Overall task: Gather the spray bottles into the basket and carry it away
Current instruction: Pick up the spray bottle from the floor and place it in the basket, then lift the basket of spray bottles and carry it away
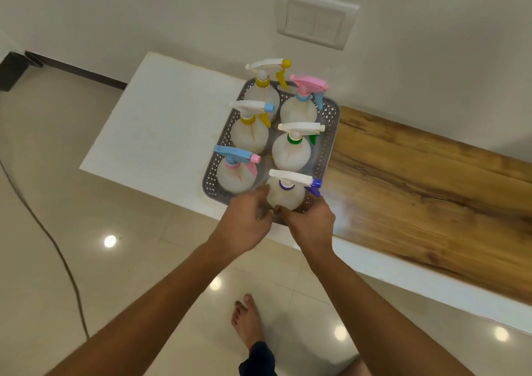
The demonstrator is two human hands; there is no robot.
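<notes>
Both my forearms reach out from the bottom edge, and below them I see my bare foot (247, 319) on the glossy tiled floor (57, 191), with a dark cable (62, 257) curving across the tiles on the left. Now the big pieces: I've got the table (161, 122) running along the wall, white on the left part, wood grain on the right. On it sits the grey perforated basket (331, 133), right at the seam between white and wood, its near end at the table's front edge. Six spray bottles stand upright inside, two columns of three. I pick out the nearest one, the purple-nozzle bottle (285, 197), in the near right corner of the basket. My left hand (244, 223) is curled at the near rim, fingers against that bottle's left side; my right hand (312, 220) is curled just beside it at the rim, fingers tucked behind the bottle's base. Both look blurred, so whether either truly grips the rim or the bottle I cannot tell. A switch plate (316, 18) sits on the wall above
</notes>
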